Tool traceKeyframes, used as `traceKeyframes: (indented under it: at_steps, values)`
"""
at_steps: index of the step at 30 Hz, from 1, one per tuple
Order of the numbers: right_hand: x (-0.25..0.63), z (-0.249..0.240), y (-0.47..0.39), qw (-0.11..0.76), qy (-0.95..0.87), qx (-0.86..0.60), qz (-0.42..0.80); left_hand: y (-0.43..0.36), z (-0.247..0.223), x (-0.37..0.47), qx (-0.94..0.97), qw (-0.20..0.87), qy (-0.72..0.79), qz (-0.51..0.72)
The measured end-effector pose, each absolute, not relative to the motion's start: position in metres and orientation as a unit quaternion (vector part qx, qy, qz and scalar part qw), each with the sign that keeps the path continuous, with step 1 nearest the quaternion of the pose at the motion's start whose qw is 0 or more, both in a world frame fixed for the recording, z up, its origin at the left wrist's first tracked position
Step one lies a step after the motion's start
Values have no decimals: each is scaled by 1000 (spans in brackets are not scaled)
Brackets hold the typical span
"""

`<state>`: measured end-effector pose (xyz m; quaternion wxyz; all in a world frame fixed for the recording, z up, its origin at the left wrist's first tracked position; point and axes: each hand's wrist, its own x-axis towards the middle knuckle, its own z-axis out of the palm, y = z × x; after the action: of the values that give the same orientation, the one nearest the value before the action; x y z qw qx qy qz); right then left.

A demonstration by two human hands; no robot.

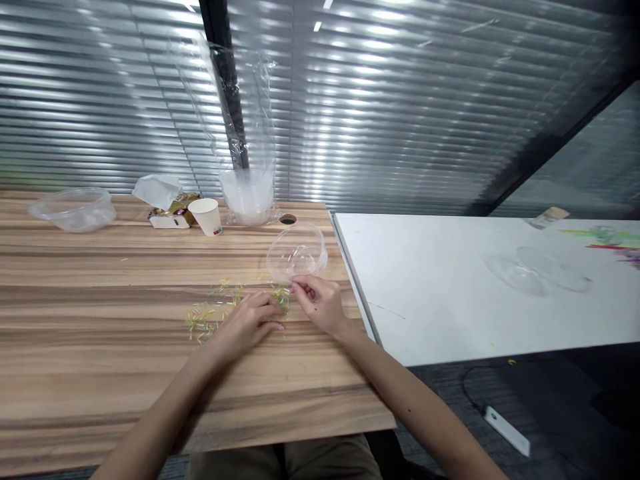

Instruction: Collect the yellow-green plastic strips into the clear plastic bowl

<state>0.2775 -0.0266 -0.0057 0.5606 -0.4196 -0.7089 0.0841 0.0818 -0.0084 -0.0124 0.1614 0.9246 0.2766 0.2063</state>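
Right hand (pixel 319 301), fingertips pinched together, was nearer, the clear round plastic bowl (pixel 301 252) just beyond it; left hand (pixel 253 317) curled over short yellow-green strips (pixel 201 325) on the wood-grain counter (pixel 100 300), its grip hidden!

there are two hands (pixel 250 317), one cup (pixel 207 217), one tissue box (pixel 171 218), two tabletops (pixel 90 313).

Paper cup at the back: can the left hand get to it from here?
Likely yes, with a forward reach: the left hand seems to have only scattered yellow-green pieces and wooden tabletop before the paper cup; the clear plastic bowl is off to the right.
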Motion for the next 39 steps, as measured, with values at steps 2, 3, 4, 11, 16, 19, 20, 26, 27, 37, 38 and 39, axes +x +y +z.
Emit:
traceKeyframes:
  at_steps: [2, 3, 4, 11, 16, 19, 20, 26, 27, 37, 38, 39]
  values:
    - [277, -6, -27, 556, -713, -419, 82, -8, -13, 81, 924, 155, 279, 210]
    - [277, -6, -27, 555, -714, -419, 80, -7, -14, 81, 924, 152, 280, 214]
    - [277, -7, -27, 555, -715, -418, 78, -7, -14, 80, 922, 148, 281, 220]
    - [277, -8, -26, 551, -718, -419, 73, -8, -9, 81, 920, 146, 289, 220]
    - [276, -6, -27, 558, -710, -423, 77, -9, -8, 83, 917, 156, 293, 219]
    - [275, -6, -27, 551, -710, -431, 76, -10, -10, 84, 916, 153, 296, 223]
    - [275, -6, -26, 551, -711, -431, 74, -10, -10, 84, 917, 147, 297, 222]
    - [275, -7, -26, 559, -713, -417, 73, -12, -9, 88, 934, 93, 292, 184]
    - [275, -7, -26, 558, -713, -418, 74, -13, -8, 89, 937, 84, 290, 177]
    - [277, -9, -25, 545, -714, -430, 90, -15, -8, 94, 930, 58, 311, 186]
    - [277, -9, -25, 547, -714, -427, 89, -14, -9, 93, 923, 69, 323, 199]
    - [277, -9, -25, 549, -714, -424, 90, -13, -9, 92, 914, 81, 336, 213]
